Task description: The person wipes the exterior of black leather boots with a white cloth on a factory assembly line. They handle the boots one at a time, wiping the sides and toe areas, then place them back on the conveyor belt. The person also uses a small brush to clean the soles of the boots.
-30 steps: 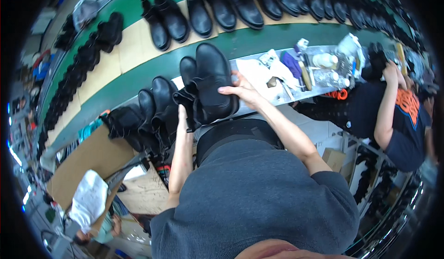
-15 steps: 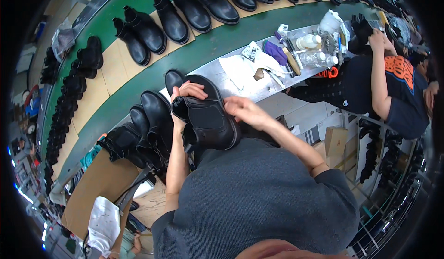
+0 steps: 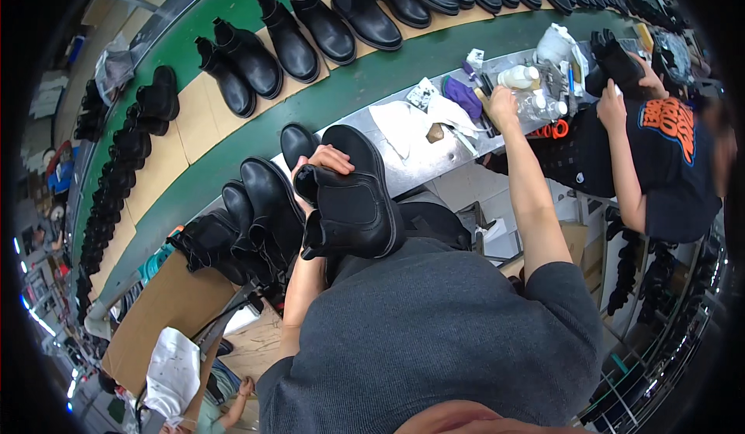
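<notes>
Left hand fingers are gripping the black boot at its opening; right hand fingers are curling among tools on the surface, their grip unclear.

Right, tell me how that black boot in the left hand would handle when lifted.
The boot probably stays fairly stiff: it keeps its shape while the left hand grips only its top. Its thick sole suggests some weight. The smooth leather may be a little slippery.
</notes>
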